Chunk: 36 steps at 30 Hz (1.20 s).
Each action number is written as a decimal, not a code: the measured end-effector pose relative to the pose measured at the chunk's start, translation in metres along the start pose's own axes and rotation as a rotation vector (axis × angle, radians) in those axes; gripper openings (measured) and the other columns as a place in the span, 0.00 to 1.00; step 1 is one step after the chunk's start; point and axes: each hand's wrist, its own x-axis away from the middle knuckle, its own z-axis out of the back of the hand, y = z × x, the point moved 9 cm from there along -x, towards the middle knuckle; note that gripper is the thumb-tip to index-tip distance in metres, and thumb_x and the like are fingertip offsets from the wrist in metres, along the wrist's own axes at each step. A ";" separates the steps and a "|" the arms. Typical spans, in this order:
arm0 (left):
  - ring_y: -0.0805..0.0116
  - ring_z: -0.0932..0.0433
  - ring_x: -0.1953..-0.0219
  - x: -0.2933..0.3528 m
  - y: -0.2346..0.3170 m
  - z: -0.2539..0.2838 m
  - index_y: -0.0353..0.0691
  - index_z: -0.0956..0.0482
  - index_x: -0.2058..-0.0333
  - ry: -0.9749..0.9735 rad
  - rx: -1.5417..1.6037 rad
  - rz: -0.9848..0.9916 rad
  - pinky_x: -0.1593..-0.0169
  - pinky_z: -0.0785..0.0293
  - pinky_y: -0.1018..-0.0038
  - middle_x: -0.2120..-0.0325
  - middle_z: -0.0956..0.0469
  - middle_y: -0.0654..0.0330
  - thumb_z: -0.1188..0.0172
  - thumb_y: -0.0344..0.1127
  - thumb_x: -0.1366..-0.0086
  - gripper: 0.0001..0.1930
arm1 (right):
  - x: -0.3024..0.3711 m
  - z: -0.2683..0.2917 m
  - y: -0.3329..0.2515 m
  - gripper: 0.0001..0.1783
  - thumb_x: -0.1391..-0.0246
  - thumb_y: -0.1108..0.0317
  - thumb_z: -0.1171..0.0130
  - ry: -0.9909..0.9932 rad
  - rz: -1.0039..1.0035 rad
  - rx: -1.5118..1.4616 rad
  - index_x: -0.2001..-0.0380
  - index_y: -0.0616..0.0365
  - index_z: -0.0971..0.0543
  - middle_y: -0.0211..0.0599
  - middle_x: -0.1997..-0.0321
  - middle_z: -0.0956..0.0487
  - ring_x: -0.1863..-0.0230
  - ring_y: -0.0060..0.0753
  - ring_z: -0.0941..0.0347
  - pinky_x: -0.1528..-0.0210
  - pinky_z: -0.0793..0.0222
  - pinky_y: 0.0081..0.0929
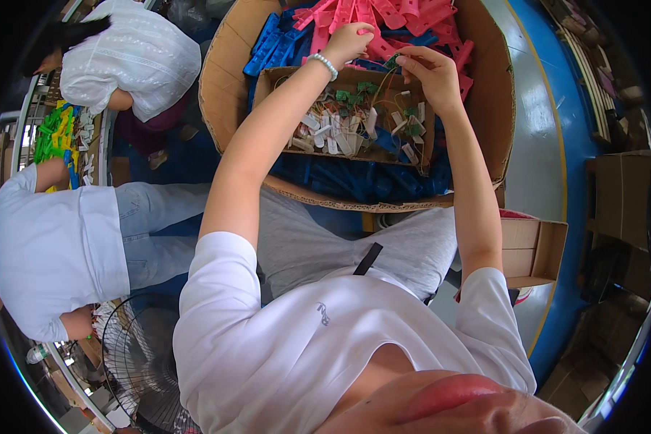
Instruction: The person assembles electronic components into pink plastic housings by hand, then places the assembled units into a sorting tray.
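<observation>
My left hand (349,45), a beaded bracelet on its wrist, is closed around a pink plastic part (377,49) at the pile; its fingers partly hide the grip. To its right, my right hand (434,76) pinches a small green circuit board (393,62) with thin wires hanging down. Below both hands sits a small cardboard tray (267,81) of wired green boards and white plastic pieces (330,135). Several pink plastic parts (430,18) lie heaped beyond the tray, with blue plastic parts (271,49) at the left and under it.
A large cardboard box (220,79) surrounds the tray and parts, right before my lap. On the left, two people (58,253) work at a bench with green parts (50,134). A fan (148,369) stands lower left. At right is an open carton (539,249).
</observation>
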 end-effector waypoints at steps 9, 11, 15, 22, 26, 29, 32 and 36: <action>0.39 0.21 0.58 -0.066 -0.029 0.029 0.32 0.25 0.60 0.543 -0.693 -0.111 0.52 0.24 0.54 0.60 0.21 0.35 0.39 0.41 0.42 0.17 | -0.005 -0.001 0.022 0.10 0.42 0.74 0.40 0.001 -0.058 -0.177 0.57 0.67 0.19 0.34 0.66 0.19 0.65 0.26 0.19 0.59 0.22 0.23; 0.39 0.21 0.57 -0.070 -0.032 0.020 0.30 0.28 0.54 0.482 -0.677 -0.020 0.51 0.24 0.54 0.59 0.22 0.33 0.40 0.38 0.42 0.21 | -0.008 0.009 0.024 0.11 0.40 0.72 0.40 0.007 -0.057 -0.072 0.57 0.66 0.20 0.34 0.65 0.19 0.62 0.27 0.19 0.59 0.22 0.23; 0.38 0.21 0.55 -0.077 -0.044 0.030 0.29 0.31 0.52 0.417 -0.663 0.079 0.50 0.24 0.54 0.59 0.22 0.32 0.38 0.38 0.43 0.24 | -0.009 0.003 0.022 0.13 0.36 0.66 0.43 0.059 -0.117 -0.124 0.54 0.63 0.24 0.33 0.60 0.21 0.57 0.27 0.21 0.58 0.25 0.25; 0.49 0.17 0.67 -0.044 -0.029 -0.006 0.21 0.29 0.62 0.226 0.545 0.079 0.66 0.13 0.62 0.67 0.21 0.44 0.57 0.17 0.41 0.10 | -0.002 0.018 0.035 0.11 0.38 0.68 0.42 0.128 -0.212 -0.448 0.58 0.65 0.23 0.36 0.63 0.21 0.66 0.27 0.21 0.66 0.25 0.21; 0.56 0.16 0.66 -0.001 0.006 0.005 0.26 0.31 0.56 0.039 0.487 -0.051 0.61 0.15 0.66 0.64 0.20 0.45 0.57 0.22 0.34 0.11 | -0.004 0.003 0.028 0.17 0.39 0.72 0.41 0.054 -0.167 -0.561 0.48 0.65 0.24 0.34 0.65 0.20 0.64 0.26 0.21 0.60 0.23 0.21; 0.56 0.16 0.66 0.036 0.037 0.019 0.27 0.30 0.52 0.140 0.200 -0.239 0.62 0.17 0.68 0.63 0.19 0.45 0.55 0.22 0.35 0.14 | -0.001 -0.002 0.019 0.17 0.41 0.74 0.40 0.027 -0.128 -0.474 0.49 0.65 0.23 0.34 0.65 0.19 0.62 0.26 0.21 0.56 0.24 0.21; 0.60 0.15 0.66 0.073 0.054 0.036 0.28 0.28 0.52 0.272 -0.300 -0.453 0.63 0.20 0.70 0.64 0.18 0.48 0.52 0.23 0.36 0.15 | -0.001 -0.009 0.005 0.15 0.42 0.76 0.39 0.021 -0.090 -0.357 0.51 0.66 0.21 0.36 0.63 0.19 0.62 0.26 0.21 0.55 0.24 0.22; 0.42 0.20 0.69 0.117 0.089 0.022 0.25 0.27 0.56 0.336 -0.475 -0.546 0.63 0.25 0.54 0.74 0.21 0.38 0.46 0.27 0.42 0.16 | 0.008 -0.011 -0.009 0.13 0.41 0.76 0.40 0.026 0.014 -0.344 0.53 0.65 0.20 0.36 0.63 0.19 0.61 0.26 0.21 0.55 0.24 0.21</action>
